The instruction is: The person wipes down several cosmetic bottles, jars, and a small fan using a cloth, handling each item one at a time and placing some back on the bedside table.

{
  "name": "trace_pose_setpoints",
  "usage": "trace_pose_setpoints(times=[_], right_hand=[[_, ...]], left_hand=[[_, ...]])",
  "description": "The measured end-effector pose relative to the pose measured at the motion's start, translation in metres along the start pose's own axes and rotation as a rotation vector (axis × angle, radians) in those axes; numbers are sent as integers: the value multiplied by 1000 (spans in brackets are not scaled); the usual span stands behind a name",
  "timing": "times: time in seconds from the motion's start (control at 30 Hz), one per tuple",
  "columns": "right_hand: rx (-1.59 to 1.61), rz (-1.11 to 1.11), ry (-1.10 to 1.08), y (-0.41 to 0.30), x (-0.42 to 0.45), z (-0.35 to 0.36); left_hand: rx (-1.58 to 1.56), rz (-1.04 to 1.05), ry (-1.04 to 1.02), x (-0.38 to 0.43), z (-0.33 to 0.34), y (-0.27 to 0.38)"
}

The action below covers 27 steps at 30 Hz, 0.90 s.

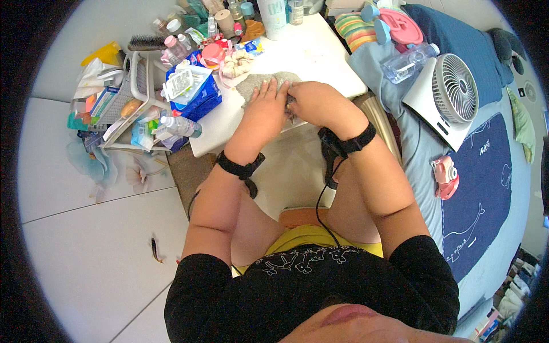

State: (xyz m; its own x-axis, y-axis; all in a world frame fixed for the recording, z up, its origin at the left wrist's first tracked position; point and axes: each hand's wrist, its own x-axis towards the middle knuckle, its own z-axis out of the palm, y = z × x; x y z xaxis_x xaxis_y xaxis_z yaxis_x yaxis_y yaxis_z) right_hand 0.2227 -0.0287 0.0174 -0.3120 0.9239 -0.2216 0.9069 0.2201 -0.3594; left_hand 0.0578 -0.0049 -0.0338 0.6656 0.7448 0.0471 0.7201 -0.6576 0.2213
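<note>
A grey cloth lies bunched at the front part of a white tabletop. My left hand rests on it palm down, fingers stretched out over the fabric. Close beside it, my right hand has its fingers bent at the cloth's right side; whether they pinch the fabric is hidden. Between the hands a darker, patterned bit of the material shows near the table edge. Each wrist wears a black strap, and a black cable hangs from the right one.
Left of the cloth stand a blue wipes packet, a clear bottle and a white basket. Behind are a scrunchie, many bottles and a white tube. On the bed at right are a white fan and an empty plastic bottle.
</note>
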Motion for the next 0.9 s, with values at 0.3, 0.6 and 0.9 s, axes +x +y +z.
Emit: trace_pose_setpoints(times=[0.3,0.6,0.9], right_hand=[[-244,329,541,44,-38,-24],[-184,735,703,85,-51,-47],[62,722,848,114,-46,-38]], left_hand=[[105,-79,-113,-18,-19,12],[100,-93,-107,-20,-17,6],[71,-48,-99,-23,-17,4]])
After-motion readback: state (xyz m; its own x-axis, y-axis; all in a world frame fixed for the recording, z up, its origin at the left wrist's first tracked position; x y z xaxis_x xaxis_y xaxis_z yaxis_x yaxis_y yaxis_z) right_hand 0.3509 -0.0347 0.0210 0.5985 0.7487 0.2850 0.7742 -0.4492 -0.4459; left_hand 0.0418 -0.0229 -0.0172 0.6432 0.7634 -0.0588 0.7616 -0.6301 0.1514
